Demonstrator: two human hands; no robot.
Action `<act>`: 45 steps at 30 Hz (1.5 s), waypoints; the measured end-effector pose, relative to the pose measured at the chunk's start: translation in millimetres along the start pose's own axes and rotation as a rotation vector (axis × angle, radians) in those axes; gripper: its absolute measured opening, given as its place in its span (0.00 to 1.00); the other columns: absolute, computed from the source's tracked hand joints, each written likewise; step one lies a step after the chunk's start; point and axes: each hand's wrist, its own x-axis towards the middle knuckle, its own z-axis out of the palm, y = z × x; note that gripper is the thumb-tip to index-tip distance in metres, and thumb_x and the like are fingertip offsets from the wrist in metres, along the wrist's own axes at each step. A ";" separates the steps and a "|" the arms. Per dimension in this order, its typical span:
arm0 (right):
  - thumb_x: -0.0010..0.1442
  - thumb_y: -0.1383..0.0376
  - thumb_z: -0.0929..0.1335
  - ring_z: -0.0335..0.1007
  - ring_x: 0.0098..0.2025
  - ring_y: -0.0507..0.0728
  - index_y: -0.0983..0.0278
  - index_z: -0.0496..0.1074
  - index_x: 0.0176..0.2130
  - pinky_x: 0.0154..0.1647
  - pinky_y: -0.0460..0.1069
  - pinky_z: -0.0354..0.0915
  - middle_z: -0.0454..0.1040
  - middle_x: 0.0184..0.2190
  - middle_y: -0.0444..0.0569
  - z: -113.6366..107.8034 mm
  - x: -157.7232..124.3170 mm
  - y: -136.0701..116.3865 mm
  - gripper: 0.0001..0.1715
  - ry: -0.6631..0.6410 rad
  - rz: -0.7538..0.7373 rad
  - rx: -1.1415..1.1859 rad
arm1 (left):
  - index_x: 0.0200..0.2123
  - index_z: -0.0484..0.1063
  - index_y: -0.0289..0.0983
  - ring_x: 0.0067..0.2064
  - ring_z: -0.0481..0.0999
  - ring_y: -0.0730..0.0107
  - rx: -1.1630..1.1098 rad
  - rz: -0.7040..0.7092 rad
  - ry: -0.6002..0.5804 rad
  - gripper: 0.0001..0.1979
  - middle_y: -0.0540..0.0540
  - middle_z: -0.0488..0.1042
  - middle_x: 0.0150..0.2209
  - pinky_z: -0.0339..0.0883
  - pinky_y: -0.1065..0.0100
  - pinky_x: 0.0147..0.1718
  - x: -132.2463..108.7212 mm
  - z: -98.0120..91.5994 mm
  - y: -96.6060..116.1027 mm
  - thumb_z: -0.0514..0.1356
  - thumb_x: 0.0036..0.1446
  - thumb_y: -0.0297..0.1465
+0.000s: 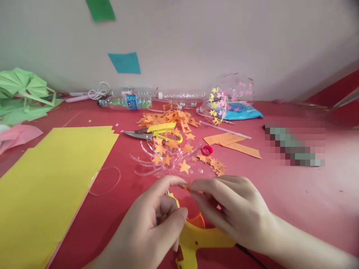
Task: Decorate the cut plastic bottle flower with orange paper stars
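My right hand pinches a small orange paper star between thumb and fingertips. My left hand reaches its index fingertip to the star's left side; its thumb stands apart and the other fingers curl inward. Beneath both hands lies a yellow glue gun with an orange trigger, partly hidden by them. Just beyond my fingers, a cut clear plastic bottle piece spreads curled strips, several tipped with orange stars. To its right are a red ring and a pile of small orange stars.
Yellow paper sheets cover the left. Behind the strips lie scissors, a yellow cutter and orange paper scraps. Plastic bottles and a star-covered bottle piece line the wall. Orange paper strips lie right of centre.
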 end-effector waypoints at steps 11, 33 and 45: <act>0.63 0.72 0.62 0.55 0.19 0.49 0.67 0.68 0.42 0.20 0.46 0.53 0.67 0.20 0.41 -3.7 2.1 -1.2 0.07 -0.029 -0.039 -0.005 | 0.54 0.62 0.38 0.19 0.61 0.77 0.028 0.015 -0.005 0.24 0.58 0.64 0.15 0.53 0.73 0.21 2.0 -4.2 2.2 0.58 0.54 0.37; 0.65 0.69 0.61 0.53 0.18 0.50 0.67 0.68 0.43 0.19 0.47 0.51 0.66 0.19 0.40 2.1 -1.9 -2.2 0.09 -0.039 -0.072 -0.120 | 0.56 0.59 0.36 0.20 0.58 0.76 0.172 0.084 -0.016 0.24 0.57 0.65 0.17 0.50 0.72 0.19 3.0 -10.9 6.5 0.55 0.58 0.36; 0.63 0.73 0.61 0.54 0.18 0.47 0.64 0.68 0.44 0.20 0.44 0.55 0.66 0.19 0.39 -18.8 2.4 -0.7 0.11 0.116 -0.040 -0.167 | 0.41 0.72 0.39 0.18 0.62 0.75 0.973 0.645 0.394 0.10 0.55 0.67 0.19 0.56 0.71 0.22 4.8 -26.7 -1.1 0.53 0.59 0.33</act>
